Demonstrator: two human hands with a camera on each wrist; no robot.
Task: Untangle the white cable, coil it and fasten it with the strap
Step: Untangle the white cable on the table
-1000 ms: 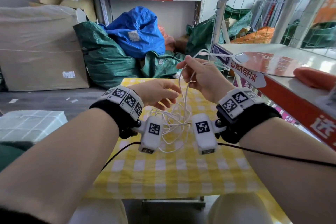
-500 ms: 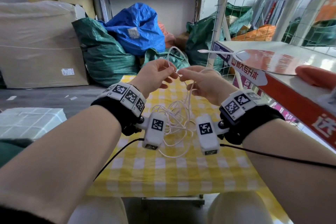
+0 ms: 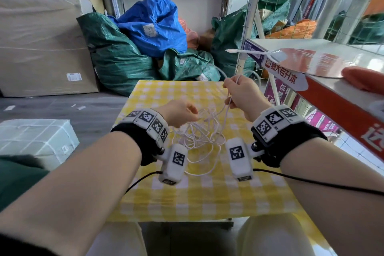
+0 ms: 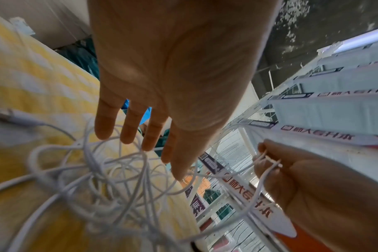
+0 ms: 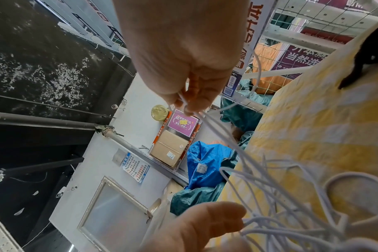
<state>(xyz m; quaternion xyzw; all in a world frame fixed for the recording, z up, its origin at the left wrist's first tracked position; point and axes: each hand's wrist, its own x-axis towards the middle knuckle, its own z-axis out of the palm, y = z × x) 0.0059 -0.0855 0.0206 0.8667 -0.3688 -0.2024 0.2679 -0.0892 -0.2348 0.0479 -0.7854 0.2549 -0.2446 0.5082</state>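
Observation:
The white cable (image 3: 199,133) lies as a loose tangle on the yellow checked tablecloth (image 3: 207,193). My right hand (image 3: 228,87) is raised above the table's far right and pinches several strands that rise from the tangle. The right wrist view shows the pinch (image 5: 188,105) with strands fanning down. In the left wrist view a short white strip (image 4: 272,162) crosses the strands at those fingers. My left hand (image 3: 193,114) is low at the tangle's left edge, and its straight fingers (image 4: 127,136) reach into the loops. A white plug end (image 4: 22,119) lies on the cloth.
A red-edged shelf (image 3: 332,97) juts close on the right, with a round fan (image 3: 301,60) on it. Blue and green sacks (image 3: 153,25) are piled beyond the table. A white box (image 3: 35,139) sits on the floor at left.
My left hand let go of the strand it pinched up beside the right hand and dropped to the tangle. The right hand keeps its pinch and has shifted slightly right.

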